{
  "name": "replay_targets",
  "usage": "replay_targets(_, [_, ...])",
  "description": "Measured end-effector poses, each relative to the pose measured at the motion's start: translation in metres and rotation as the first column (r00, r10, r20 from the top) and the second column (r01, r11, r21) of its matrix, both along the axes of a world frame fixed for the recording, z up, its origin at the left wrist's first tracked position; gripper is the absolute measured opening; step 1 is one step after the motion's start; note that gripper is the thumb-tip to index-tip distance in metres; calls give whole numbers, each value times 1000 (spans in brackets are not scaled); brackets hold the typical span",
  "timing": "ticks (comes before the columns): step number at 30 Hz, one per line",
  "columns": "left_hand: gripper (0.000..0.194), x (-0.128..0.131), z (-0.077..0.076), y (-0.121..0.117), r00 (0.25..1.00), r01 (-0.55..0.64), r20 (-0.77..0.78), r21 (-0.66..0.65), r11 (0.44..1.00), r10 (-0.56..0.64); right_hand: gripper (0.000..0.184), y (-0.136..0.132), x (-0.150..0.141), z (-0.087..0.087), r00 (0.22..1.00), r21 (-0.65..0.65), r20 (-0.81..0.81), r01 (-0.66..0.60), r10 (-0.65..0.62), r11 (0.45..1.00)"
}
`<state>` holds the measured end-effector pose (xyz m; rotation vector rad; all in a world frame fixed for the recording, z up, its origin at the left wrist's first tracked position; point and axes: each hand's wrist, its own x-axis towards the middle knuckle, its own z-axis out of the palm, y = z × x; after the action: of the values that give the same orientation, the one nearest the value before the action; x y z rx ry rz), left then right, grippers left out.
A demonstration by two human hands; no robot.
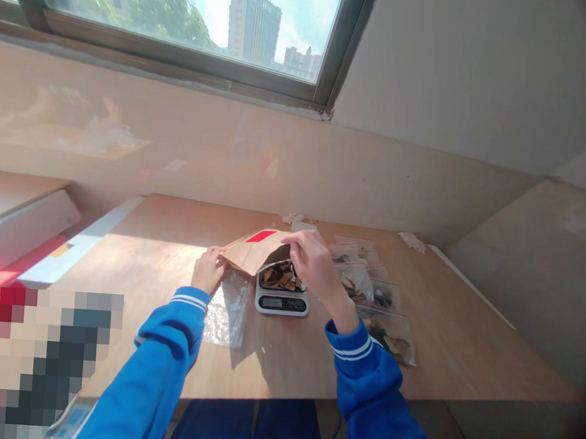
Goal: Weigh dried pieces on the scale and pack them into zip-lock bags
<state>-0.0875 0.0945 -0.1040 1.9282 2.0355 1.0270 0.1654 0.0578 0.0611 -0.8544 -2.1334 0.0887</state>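
A brown paper bag (254, 250) with a red label lies tilted over a small digital scale (282, 301). My left hand (209, 269) is closed on the bag's bottom end. My right hand (313, 260) is closed on the bag's open mouth, just above the scale. Dark dried slices (282, 276) are heaped on the scale's platform under the bag's mouth. Both arms wear blue sleeves with white stripes.
An empty clear plastic bag (227, 315) lies left of the scale on the wooden table (162, 251). Several filled clear bags (381, 311) sit in a row to the right. A white scrap (413, 241) lies at the back right. A window and wall are behind.
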Motion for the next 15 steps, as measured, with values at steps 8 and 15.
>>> replay_targets(8, [29,-1,0,-1,997,30,74,28,999,-32,6,8,-1,-32,956,24,-274,113,-102,993])
replay_targets(15, [30,-2,-3,0,994,25,100,69,997,-32,9,10,0,-47,955,-8,-259,147,-144,989])
